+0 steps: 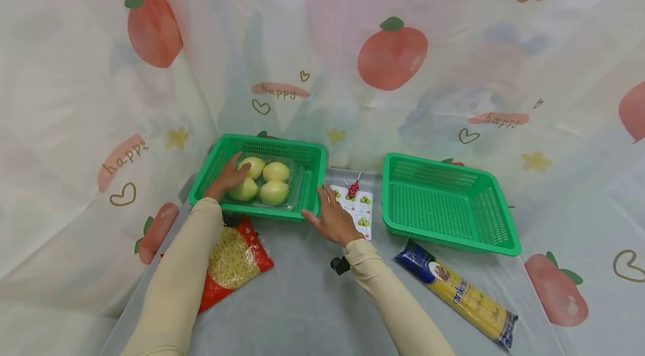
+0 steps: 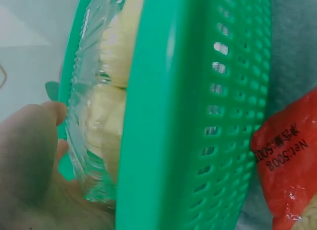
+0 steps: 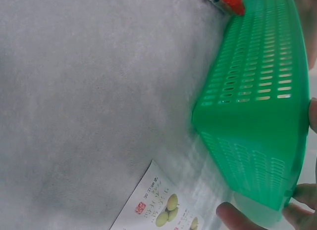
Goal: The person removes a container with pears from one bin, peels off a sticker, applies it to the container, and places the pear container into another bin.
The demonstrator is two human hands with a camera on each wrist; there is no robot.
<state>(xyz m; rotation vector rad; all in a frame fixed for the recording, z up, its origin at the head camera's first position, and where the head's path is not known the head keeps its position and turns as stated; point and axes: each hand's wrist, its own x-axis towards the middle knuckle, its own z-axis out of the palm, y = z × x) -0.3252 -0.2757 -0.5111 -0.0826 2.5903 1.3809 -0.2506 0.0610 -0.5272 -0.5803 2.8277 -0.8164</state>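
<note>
My left hand [image 1: 228,178] rests, fingers relaxed, on the clear fruit box [image 1: 266,181] (four pale fruits) inside the left green basket [image 1: 312,154]; my right hand [image 1: 333,218], fingers spread, touches its near right corner.

free: table centre [image 1: 302,300] | blocked: pasta bag [image 1: 233,261], spaghetti pack [image 1: 461,294]

Fruit tray [image 1: 267,181] in basket [image 1: 312,150] (left one)

Bright, even light; blurry wrist close-ups
</note>
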